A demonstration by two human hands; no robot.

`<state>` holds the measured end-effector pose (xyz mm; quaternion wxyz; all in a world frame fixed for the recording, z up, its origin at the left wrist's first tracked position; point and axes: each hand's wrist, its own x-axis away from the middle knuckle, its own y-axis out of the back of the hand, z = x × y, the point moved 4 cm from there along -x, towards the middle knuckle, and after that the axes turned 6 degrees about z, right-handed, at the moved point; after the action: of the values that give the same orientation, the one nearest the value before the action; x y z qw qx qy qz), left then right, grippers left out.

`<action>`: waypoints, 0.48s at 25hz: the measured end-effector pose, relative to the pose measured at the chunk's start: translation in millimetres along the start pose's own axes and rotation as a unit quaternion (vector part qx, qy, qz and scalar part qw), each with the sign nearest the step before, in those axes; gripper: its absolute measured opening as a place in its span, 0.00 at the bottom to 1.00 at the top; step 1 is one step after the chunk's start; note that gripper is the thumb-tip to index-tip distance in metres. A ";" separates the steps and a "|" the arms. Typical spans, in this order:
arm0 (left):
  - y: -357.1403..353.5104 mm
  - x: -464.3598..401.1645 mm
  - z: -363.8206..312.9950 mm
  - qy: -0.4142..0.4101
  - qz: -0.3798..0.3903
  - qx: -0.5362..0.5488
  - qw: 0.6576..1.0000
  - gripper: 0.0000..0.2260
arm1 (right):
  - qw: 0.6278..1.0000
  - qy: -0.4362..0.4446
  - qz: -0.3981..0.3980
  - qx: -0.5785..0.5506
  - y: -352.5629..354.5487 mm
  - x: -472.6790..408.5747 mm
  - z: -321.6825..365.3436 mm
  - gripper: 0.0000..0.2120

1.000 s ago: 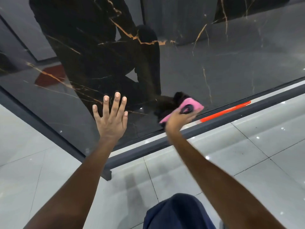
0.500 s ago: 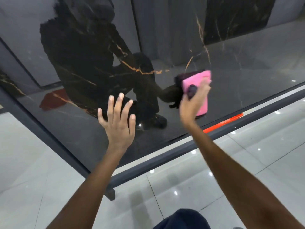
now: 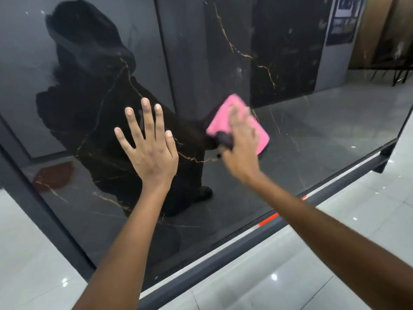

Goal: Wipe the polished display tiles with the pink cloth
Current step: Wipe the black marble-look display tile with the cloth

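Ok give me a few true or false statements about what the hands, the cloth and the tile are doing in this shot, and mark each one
1. The right hand presses the pink cloth against the dark tile. True.
2. The left hand is curled into a fist. False: its fingers are spread and straight, laid flat towards the tile.
3. The tile has thin gold veins running through it. True.
4. The pink cloth lies on the floor. False: it is up on the tile face, under the right hand.
5. A short orange strip shows along the tile's lower edge, by the grey frame rail. True.
6. Both hands hold cloths. False: only the right hand has one.
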<state>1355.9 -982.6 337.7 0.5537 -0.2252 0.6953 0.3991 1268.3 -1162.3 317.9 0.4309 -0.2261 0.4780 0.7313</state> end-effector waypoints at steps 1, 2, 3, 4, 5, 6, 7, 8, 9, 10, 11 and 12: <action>-0.7 0.2 -0.4 -0.001 -0.003 -0.003 1.000 0.24 | 0.986 0.147 0.046 0.062 -12.2 20.0 29.0 0.37; -2.0 1.3 -0.9 -0.006 0.002 -0.008 1.000 0.24 | 0.951 0.264 0.079 0.136 -18.1 32.1 38.0 0.36; -2.6 1.9 -0.6 -0.014 0.007 -0.011 1.000 0.25 | 0.920 0.335 0.079 0.186 -9.8 25.5 34.1 0.35; -2.2 1.5 0.5 -0.016 0.015 -0.010 1.000 0.25 | 0.917 0.337 0.056 0.207 6.1 4.4 19.4 0.35; 0.2 0.3 1.1 -0.008 0.024 0.002 1.000 0.26 | 0.947 0.266 0.037 0.176 25.7 -22.8 -1.0 0.36; 5.3 -1.5 -0.6 0.003 0.033 0.027 0.999 0.26 | 0.984 0.144 0.014 0.103 51.0 -52.8 -24.1 0.37; 13.3 -5.2 -5.7 0.015 0.035 0.054 0.998 0.27 | 1.000 0.001 -0.024 0.015 77.5 -76.9 -49.1 0.38; 23.0 -14.0 -13.4 0.023 0.026 0.078 0.996 0.27 | 0.987 -0.128 -0.046 -0.084 94.5 -92.1 -67.4 0.38; 31.8 -27.4 -21.4 0.026 0.014 0.096 0.995 0.27 | 0.970 -0.193 -0.048 -0.141 98.4 -97.3 -67.6 0.39; 38.6 -45.0 -28.6 0.023 0.004 0.104 0.994 0.26 | 0.971 -0.191 -0.042 -0.136 91.5 -94.8 -55.7 0.39; 43.7 -65.5 -34.4 0.015 -0.005 0.103 0.995 0.26 | 0.986 -0.128 -0.025 -0.108 77.4 -86.7 -37.1 0.39; 44.6 -84.9 -37.2 0.007 -0.006 0.091 0.996 0.26 | 0.997 -0.025 0.018 -0.070 59.2 -72.1 -10.3 0.39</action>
<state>1324.5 -997.6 434.5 0.5695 -0.1803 0.7311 0.3295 1255.3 -1211.5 396.8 0.4127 -0.2291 0.4183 0.7760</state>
